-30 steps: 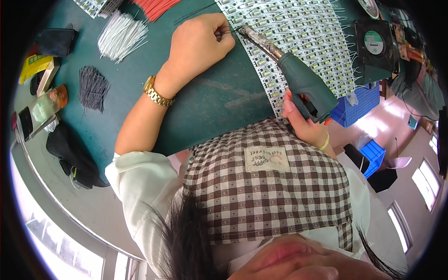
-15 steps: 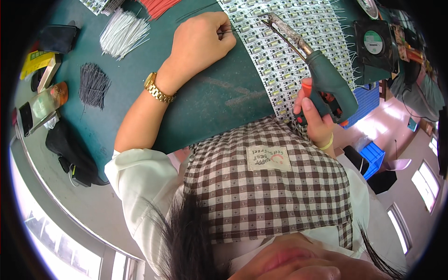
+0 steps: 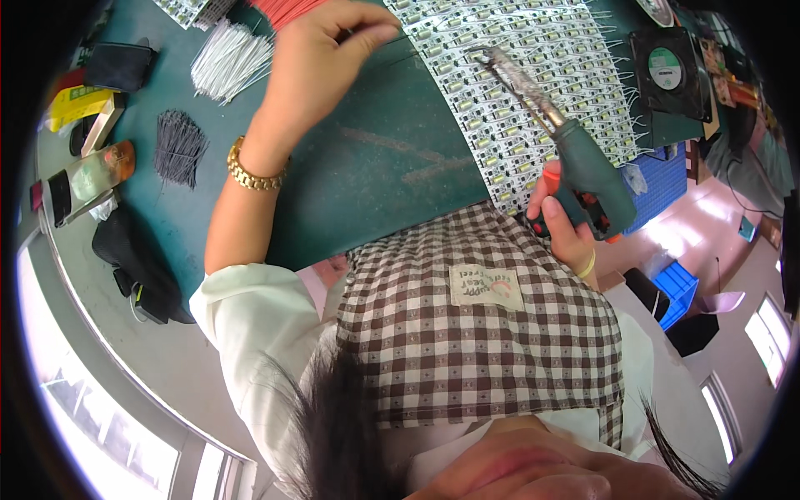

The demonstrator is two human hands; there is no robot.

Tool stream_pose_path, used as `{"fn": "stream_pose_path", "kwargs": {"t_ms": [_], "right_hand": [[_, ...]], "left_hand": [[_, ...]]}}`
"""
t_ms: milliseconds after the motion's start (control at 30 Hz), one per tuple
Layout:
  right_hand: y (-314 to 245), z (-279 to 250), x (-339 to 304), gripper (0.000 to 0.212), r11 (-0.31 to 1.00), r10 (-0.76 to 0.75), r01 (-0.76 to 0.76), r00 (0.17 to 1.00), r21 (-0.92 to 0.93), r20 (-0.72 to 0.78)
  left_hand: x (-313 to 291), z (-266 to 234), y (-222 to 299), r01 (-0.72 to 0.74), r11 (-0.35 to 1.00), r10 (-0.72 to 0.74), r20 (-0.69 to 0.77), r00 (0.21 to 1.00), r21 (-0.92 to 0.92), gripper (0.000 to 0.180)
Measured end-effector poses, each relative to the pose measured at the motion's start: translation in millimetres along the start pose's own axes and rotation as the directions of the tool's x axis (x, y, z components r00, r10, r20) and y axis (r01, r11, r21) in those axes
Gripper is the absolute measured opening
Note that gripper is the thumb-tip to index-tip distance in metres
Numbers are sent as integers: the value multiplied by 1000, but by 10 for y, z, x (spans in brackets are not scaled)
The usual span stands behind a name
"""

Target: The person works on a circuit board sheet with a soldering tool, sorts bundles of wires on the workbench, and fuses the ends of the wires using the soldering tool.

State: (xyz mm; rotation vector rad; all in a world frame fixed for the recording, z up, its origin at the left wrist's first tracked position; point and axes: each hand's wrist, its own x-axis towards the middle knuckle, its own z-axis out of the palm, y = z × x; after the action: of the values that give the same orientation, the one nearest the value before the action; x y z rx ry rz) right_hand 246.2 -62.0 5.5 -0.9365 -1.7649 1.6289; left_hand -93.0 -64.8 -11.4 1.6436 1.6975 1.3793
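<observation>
My right hand (image 3: 567, 229) grips the handle of a dark green soldering gun (image 3: 596, 171) with orange parts. Its metal tip (image 3: 485, 55) is over a sheet of small white circuit boards (image 3: 467, 104), set in rows with yellowish components. To the left of the sheet, my left hand (image 3: 321, 58) is raised over the green table, a gold watch on its wrist. Thumb and forefinger come together near the sheet's far left edge; whatever lies between them is too small to make out. Red wires (image 3: 279, 10) lie just beyond that hand.
Bundles of white wires (image 3: 232, 62) and black wires (image 3: 181, 148) lie on the green table (image 3: 367, 192) at left. Further left are a bottle (image 3: 92, 179) and a black case (image 3: 121, 65). A black fan (image 3: 671, 75) stands right of the boards, near a blue mat (image 3: 662, 187).
My left hand has moved left and away from me, off the edge of the board sheet toward the red wires. My right hand keeps the soldering gun in nearly the same place.
</observation>
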Motion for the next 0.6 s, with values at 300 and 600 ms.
{"fn": "stream_pose_path", "kwargs": {"t_ms": [300,600], "right_hand": [[-30,157,78,14,993,76,-74,997,-87,21],[24,213,80,13,987,62,-68,997,-148,-47]], "left_hand": [[-262,366,-63,147,960,-162,44,986,237,16],[-278,381,-50,138,956,-154,42,987,261,17]]}}
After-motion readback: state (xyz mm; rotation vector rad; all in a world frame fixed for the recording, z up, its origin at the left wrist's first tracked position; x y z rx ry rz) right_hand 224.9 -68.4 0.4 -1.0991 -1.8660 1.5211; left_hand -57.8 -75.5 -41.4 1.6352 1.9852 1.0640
